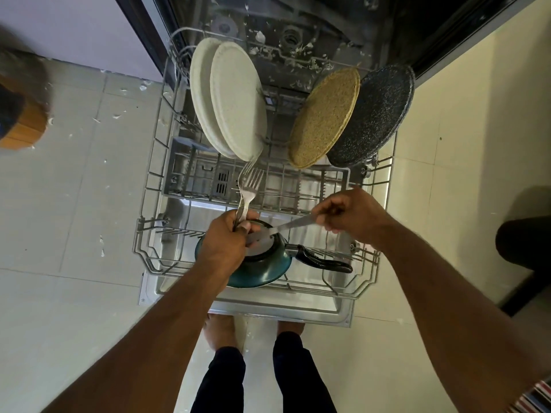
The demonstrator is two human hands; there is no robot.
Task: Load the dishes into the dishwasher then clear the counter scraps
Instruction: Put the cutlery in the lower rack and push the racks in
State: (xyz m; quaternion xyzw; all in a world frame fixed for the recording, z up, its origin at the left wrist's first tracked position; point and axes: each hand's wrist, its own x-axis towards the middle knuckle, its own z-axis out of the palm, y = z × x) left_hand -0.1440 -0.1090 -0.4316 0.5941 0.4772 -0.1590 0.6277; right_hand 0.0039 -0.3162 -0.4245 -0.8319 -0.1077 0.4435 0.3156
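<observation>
Floor [74, 189]: pale square tiles with grey grout, on every side of both hands; white scraps [119, 116] scattered well out beyond the left hand, more just under the rack's near edge.

Wall [74, 25]: pale lilac, far ahead and left of the left hand.

Dishwasher [298, 31]: dark open cavity straight ahead of both hands; white flecks on its floor. Door [286, 311] lowered flat beneath the hands, steel inner face showing.

Rack [167, 186]: grey wire, pulled out over the door, directly under both hands.

Plates, white [235, 99]: two, on edge, leaning, just ahead of the left hand.

Plates, tan [325, 117]: speckled, on edge, ahead of the right hand. Count unclear.

Plate, dark [372, 114]: speckled, on edge, behind and touching the tan ones, further right.

Pan [262, 272]: teal, upside down in the rack's near end, directly under the left hand; black handle [325, 260] points toward the space below the right hand.

Block [26, 126]: wooden, blurred, on the floor far left of the left hand.

Dark object [524, 242]: blurred, far right of the right hand; unidentified.

Feet [220, 332]: bare, on tiles, below the door's near edge, dark trouser legs above them.

Left hand [226, 245]: fingers curled round the handles of forks [249, 186], tines upward toward the white plates.

Right hand [348, 213]: fingers pinch the handle of a knife [286, 226]; its blade reaches across to the left hand's thumb, over the pan.
</observation>
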